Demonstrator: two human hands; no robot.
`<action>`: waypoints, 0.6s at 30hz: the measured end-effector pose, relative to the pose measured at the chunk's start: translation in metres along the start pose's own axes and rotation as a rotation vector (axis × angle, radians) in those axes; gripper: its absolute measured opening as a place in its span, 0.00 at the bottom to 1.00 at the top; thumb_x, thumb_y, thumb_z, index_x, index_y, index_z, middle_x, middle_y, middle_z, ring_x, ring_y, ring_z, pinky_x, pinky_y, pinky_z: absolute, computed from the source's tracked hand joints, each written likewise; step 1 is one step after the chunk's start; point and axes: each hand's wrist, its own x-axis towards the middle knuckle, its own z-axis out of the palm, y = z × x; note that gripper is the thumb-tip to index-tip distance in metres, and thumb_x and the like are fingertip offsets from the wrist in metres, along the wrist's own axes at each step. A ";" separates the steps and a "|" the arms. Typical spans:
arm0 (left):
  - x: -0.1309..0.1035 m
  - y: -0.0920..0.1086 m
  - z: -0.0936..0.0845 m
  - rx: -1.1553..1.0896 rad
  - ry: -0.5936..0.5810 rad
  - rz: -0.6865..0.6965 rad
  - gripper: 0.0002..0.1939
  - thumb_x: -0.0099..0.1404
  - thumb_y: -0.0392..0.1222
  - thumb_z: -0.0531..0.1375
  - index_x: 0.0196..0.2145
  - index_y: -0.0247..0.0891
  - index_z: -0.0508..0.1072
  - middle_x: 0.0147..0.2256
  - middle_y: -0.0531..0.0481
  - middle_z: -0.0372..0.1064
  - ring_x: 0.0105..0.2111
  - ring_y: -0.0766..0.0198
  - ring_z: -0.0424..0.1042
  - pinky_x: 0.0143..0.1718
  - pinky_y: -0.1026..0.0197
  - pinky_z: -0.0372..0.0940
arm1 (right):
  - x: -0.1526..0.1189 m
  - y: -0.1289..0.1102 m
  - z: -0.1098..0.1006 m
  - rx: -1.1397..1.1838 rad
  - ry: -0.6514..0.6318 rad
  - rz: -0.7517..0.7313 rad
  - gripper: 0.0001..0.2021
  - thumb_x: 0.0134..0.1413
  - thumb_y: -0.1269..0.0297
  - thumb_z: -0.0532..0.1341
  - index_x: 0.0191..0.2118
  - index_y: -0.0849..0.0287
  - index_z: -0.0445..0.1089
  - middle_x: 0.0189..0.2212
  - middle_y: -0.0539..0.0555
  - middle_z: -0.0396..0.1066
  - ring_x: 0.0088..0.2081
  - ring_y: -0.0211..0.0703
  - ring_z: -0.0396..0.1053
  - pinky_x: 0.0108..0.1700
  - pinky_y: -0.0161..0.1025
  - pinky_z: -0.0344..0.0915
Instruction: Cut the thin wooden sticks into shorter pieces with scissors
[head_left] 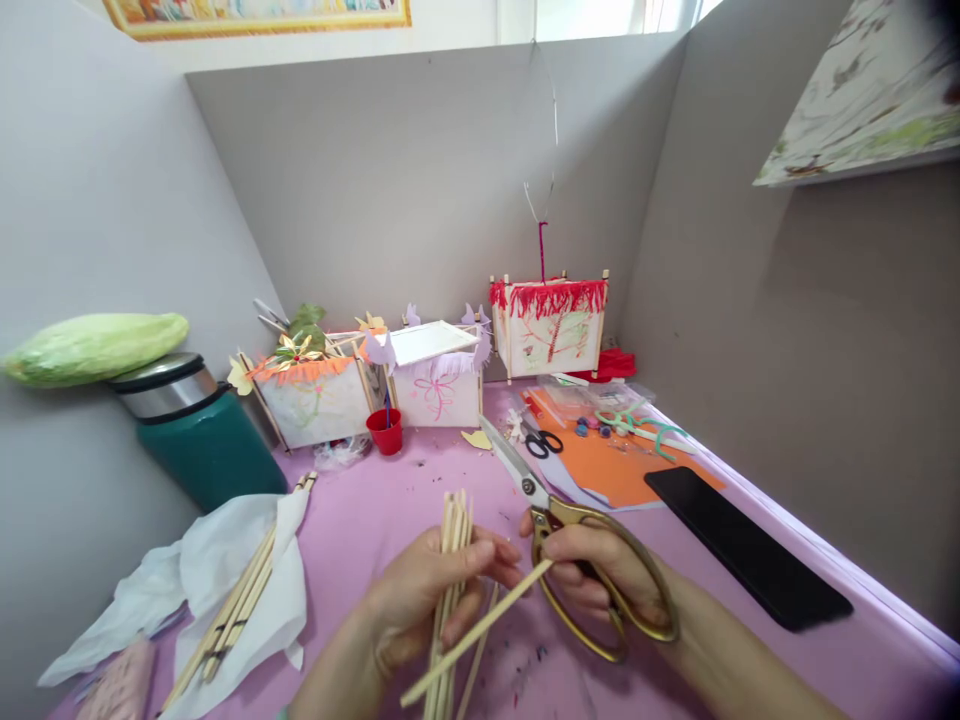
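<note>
My left hand (431,590) is closed around a bundle of pale wooden sticks (450,550), held nearly upright. In my right hand (600,570) are large scissors (566,512) with brass-coloured handles, their blades together and pointing up and away to the left. Between the right thumb and fingers I also pinch one thin wooden stick (480,632), which slants down to the left across the front of the bundle. Another thin stick (478,650) hangs loosely beside the bundle.
Decorated paper lanterns (555,330) stand along the back, beside a red cup (385,432). A black phone (746,545), orange paper (615,470) and small black scissors (543,443) lie right. At left are wooden sticks on white tissue (289,570) and a green bottle (210,445).
</note>
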 end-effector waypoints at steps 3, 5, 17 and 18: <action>0.003 -0.007 0.007 0.109 -0.001 -0.037 0.19 0.54 0.44 0.67 0.42 0.31 0.75 0.28 0.44 0.76 0.10 0.80 0.52 0.11 0.70 0.41 | 0.006 0.008 0.011 -0.094 0.053 -0.045 0.14 0.48 0.61 0.60 0.41 0.58 0.64 0.13 0.39 0.56 0.12 0.28 0.46 0.13 0.26 0.47; 0.006 -0.009 0.009 0.159 0.026 -0.038 0.23 0.51 0.43 0.68 0.44 0.31 0.73 0.23 0.48 0.74 0.10 0.79 0.50 0.11 0.69 0.39 | 0.009 0.012 0.012 -0.194 0.072 -0.072 0.14 0.52 0.55 0.60 0.41 0.58 0.64 0.12 0.39 0.55 0.11 0.29 0.47 0.13 0.28 0.47; 0.009 0.005 -0.016 -0.084 0.331 0.206 0.26 0.55 0.42 0.61 0.52 0.34 0.67 0.15 0.62 0.60 0.08 0.76 0.45 0.11 0.69 0.41 | 0.013 0.013 -0.006 -1.291 0.506 -0.388 0.12 0.52 0.53 0.61 0.38 0.54 0.68 0.24 0.47 0.65 0.26 0.39 0.61 0.30 0.36 0.57; 0.010 0.004 -0.017 -0.088 0.348 0.214 0.24 0.55 0.43 0.62 0.50 0.34 0.67 0.14 0.63 0.58 0.08 0.76 0.44 0.10 0.69 0.41 | 0.013 0.014 -0.005 -1.326 0.489 -0.398 0.12 0.52 0.53 0.61 0.39 0.54 0.67 0.26 0.47 0.67 0.27 0.40 0.63 0.30 0.36 0.58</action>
